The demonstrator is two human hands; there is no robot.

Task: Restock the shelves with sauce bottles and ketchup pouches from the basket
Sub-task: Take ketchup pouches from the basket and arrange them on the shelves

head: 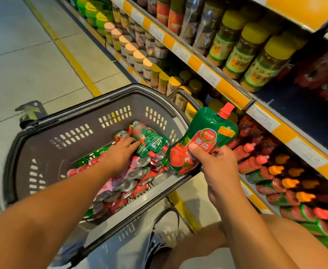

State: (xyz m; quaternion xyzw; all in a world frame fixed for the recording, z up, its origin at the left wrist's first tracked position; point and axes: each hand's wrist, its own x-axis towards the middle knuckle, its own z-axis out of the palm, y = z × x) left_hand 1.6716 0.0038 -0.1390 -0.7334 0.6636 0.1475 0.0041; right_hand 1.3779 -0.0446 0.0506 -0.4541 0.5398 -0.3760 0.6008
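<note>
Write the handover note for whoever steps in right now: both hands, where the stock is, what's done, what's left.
Right hand grips one ketchup pouch, spout up, beside the basket.
Left hand is inside the basket, fingers on another pouch; grasp not clear.
Basket holds many pouches.
Lower shelf already has red-capped bottles.
Left: shelve the held pouch, then empty the basket.

Place: I am looking down a supermarket aisle.
Shelving: shelves (235,90) are carrying rows of jars (237,55) and red-capped sauce bottles (252,164).
Pricing: price tags (209,75) are running along yellow shelf edges.
Carrier: a grey shopping basket (77,121) is sitting on the tiled floor (23,61).
</note>
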